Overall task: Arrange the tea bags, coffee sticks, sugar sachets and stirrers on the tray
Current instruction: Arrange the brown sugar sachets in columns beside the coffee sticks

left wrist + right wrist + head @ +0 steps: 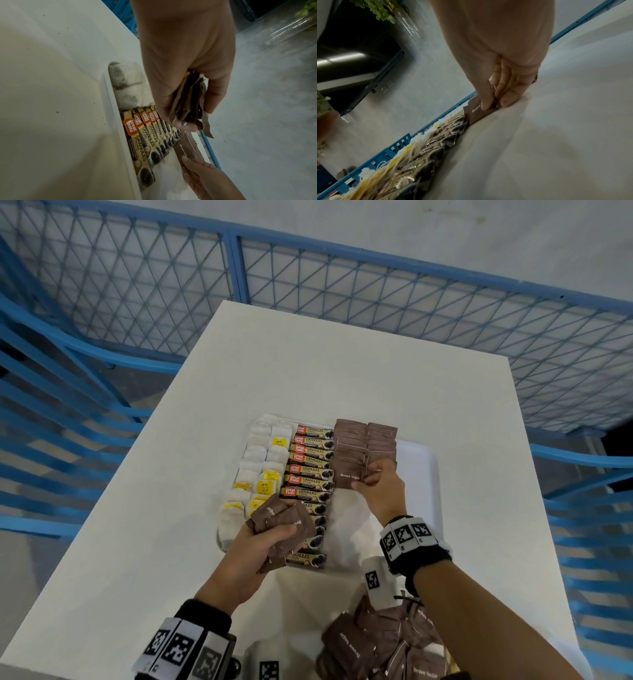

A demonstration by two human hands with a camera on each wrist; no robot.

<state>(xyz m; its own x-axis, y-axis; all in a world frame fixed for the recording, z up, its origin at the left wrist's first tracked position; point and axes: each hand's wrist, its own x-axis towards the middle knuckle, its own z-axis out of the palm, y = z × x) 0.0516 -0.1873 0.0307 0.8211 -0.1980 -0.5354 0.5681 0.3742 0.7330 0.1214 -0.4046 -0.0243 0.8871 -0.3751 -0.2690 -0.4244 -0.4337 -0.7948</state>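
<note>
I stand at a square white table ringed by a blue metal mesh fence on a pale grey floor. On my wrists sit black bands with square black-and-white marker tags. A clear glass vase of green leaves stands beyond the fence.

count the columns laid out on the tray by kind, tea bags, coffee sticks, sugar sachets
tea bags: 2 columns
coffee sticks: 1 column
sugar sachets: 2 columns
total: 5 columns on the tray
</note>
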